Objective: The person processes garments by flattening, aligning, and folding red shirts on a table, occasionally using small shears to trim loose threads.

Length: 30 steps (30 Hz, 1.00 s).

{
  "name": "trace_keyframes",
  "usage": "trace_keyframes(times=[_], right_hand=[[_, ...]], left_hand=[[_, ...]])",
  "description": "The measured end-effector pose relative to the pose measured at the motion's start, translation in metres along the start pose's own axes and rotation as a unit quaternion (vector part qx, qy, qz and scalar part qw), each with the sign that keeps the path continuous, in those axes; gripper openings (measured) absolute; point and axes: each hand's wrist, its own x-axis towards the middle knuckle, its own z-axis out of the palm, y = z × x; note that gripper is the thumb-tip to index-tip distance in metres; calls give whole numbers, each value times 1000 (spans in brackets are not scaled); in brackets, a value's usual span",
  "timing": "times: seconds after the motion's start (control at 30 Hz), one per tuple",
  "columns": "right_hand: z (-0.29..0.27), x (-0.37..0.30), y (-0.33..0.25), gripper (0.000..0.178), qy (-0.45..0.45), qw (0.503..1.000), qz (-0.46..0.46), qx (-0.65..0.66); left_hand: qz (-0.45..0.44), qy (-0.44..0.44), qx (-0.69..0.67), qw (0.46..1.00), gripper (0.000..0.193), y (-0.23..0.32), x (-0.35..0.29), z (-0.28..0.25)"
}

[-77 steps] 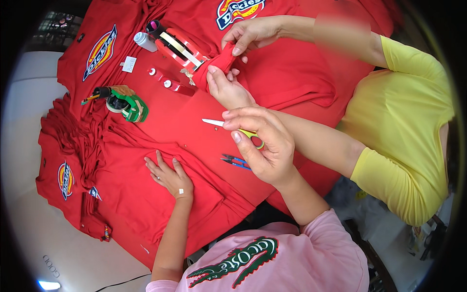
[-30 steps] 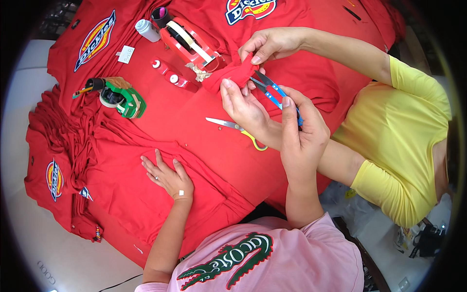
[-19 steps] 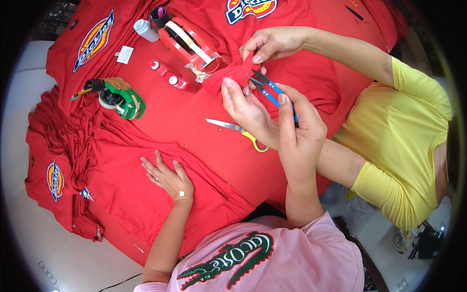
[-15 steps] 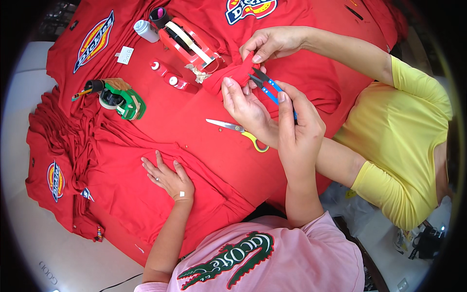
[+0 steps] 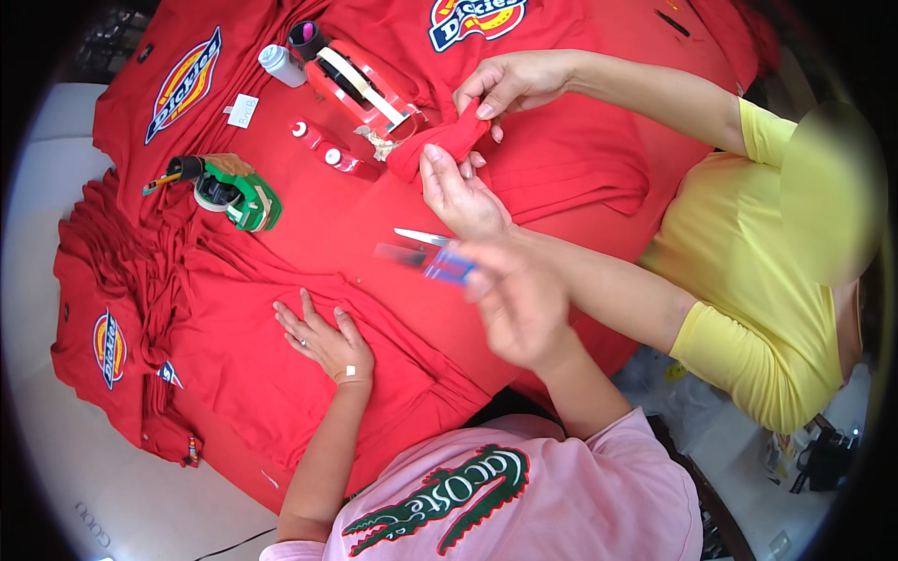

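Observation:
My left hand lies flat, fingers spread, on a red shirt spread over the table. My right hand is blurred by motion above the table and grips a blue-handled tool that points left. Just behind the tool, the blade of a pair of scissors rests on the red cloth. Across from me a person in a yellow top holds a small folded piece of red fabric between one hand and the other hand.
A red tape dispenser, a white bottle, two small red bottles, a paper tag and a green tape dispenser stand at the back left. Stacked red shirts hang over the left edge.
My right hand has drawn back from the other person's hands toward me, with the blue-handled tool in it. My left hand stays flat on the shirt.

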Motion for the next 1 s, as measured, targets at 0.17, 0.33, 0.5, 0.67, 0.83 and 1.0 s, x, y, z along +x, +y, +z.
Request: trace_keyframes(times=[0.17,0.33,0.5,0.67,0.83,1.0], right_hand=[[42,-76,22,27,-197,979,27,36],[44,-129,63,28,-164,984,29,-60],[51,-124,63,27,-112,987,44,-105],[63,-119,62,26,-68,987,79,-122],[63,-119,62,23,-81,987,54,-131],[67,-120,62,22,-67,984,43,-162]], left_hand=[[1,3,-1,1000,62,3,1,0],[-2,7,3,1000,63,-1,0,3],[-8,9,0,1000,64,1,-1,2],[-11,7,2,1000,64,2,0,2],[-13,23,3,1000,63,2,-1,4],[-18,28,-2,999,62,1,-1,4]])
